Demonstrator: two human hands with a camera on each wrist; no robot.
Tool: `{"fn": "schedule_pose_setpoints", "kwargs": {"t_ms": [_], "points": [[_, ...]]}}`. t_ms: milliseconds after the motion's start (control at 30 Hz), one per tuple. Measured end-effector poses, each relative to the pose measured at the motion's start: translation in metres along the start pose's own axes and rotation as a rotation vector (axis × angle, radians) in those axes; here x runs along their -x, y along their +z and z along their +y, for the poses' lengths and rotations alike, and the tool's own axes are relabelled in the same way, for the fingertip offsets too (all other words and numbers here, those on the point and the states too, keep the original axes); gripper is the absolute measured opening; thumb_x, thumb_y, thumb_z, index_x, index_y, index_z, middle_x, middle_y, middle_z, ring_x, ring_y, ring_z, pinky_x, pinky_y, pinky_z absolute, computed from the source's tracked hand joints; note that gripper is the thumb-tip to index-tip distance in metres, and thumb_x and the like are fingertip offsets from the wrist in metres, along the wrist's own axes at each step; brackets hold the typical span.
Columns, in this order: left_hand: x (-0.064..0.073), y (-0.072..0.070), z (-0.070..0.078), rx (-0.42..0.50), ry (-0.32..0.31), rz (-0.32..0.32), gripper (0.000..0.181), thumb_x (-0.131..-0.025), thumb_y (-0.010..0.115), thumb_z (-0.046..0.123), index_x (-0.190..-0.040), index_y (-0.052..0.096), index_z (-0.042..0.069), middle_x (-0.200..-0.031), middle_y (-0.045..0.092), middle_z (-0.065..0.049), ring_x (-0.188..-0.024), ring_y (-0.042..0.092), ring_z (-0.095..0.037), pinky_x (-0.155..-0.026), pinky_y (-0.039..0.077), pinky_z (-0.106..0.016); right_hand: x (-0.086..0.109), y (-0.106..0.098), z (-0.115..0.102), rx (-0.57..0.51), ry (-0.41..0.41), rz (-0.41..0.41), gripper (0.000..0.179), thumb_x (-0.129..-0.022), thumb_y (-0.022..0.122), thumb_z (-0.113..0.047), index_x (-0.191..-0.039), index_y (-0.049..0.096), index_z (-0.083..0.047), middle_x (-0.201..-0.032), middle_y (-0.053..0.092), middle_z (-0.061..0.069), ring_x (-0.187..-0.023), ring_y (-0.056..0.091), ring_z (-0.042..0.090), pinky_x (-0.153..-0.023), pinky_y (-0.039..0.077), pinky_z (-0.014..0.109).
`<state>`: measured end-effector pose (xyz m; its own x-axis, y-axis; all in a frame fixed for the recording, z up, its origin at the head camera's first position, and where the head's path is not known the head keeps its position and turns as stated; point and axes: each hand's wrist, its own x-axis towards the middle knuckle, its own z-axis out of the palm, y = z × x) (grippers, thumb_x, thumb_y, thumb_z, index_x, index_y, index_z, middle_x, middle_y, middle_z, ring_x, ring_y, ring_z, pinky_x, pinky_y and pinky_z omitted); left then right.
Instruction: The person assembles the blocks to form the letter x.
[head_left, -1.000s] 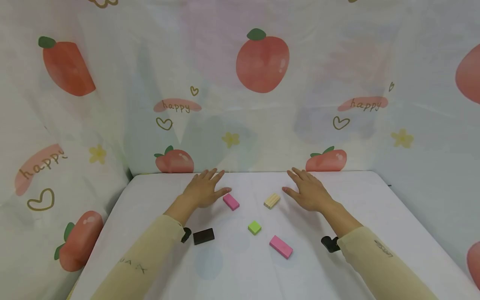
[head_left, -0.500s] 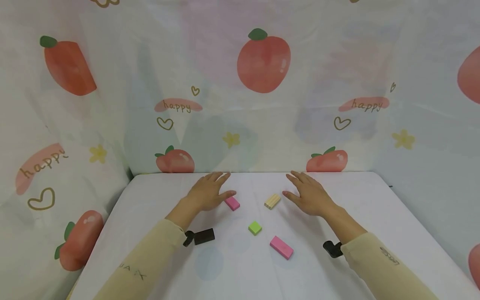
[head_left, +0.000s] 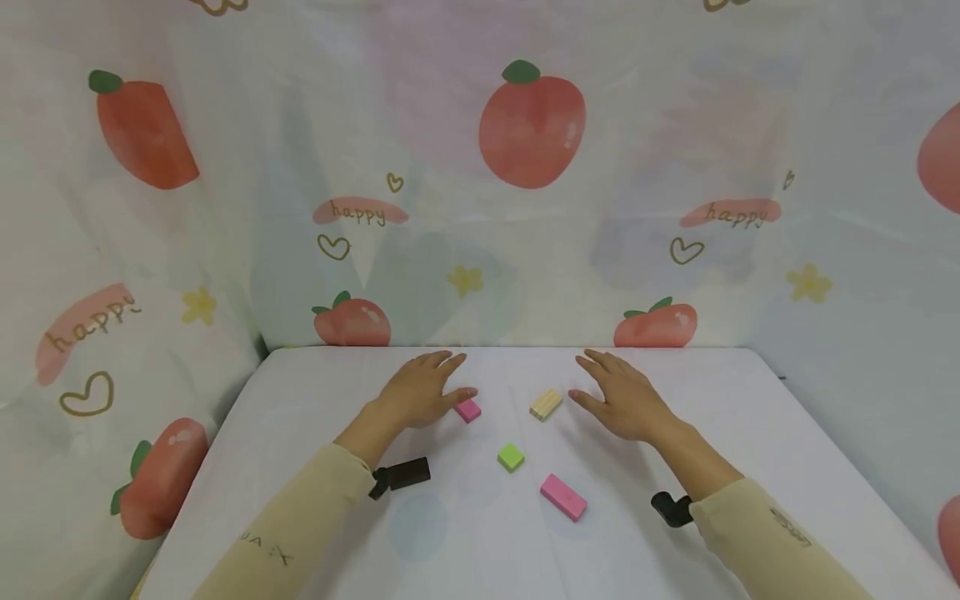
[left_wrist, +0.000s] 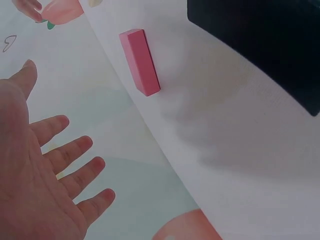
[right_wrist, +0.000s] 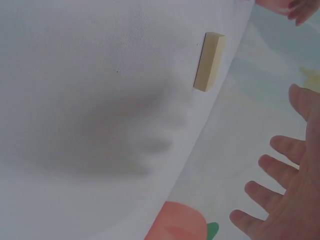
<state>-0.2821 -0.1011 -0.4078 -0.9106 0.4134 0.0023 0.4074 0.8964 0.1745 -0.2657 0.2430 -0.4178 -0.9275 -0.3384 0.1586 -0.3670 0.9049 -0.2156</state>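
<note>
Over a white table [head_left: 465,550] walled by fruit-printed cloth [head_left: 675,108], holds out left hand [head_left: 416,390] with fingers spread and released, partly hiding the farther pink block [head_left: 469,411] in the head view yet apart from it in the left wrist view. Holds right hand [head_left: 621,400] likewise with loose, parted fingers, near but apart from the pale wooden block [head_left: 547,405]. Has, closer in, lime-green block [head_left: 511,457] between the arms, second pink block [head_left: 563,497] to its right and dark block [head_left: 409,473] by the left sleeve [head_left: 300,517].
</note>
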Motion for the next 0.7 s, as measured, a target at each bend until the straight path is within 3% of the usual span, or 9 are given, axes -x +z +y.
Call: {"fn": "schedule_pose_setpoints", "kwargs": {"t_ms": [700], "points": [[0.006,0.014,0.01,0.086,0.027,0.012,0.069,-0.103,0.053,0.059,-0.16,0.041,0.023,-0.164,0.042,-0.007,-0.151,0.039,-0.033,-0.123,0.034,-0.05,0.017,0.004,-0.011,-0.058,-0.032,0.004,0.065,-0.1,0.066,-0.04,-0.154,0.047,-0.008,-0.16,0.042,0.02,-0.145,0.038,0.048,-0.114,0.032,0.071]]}}
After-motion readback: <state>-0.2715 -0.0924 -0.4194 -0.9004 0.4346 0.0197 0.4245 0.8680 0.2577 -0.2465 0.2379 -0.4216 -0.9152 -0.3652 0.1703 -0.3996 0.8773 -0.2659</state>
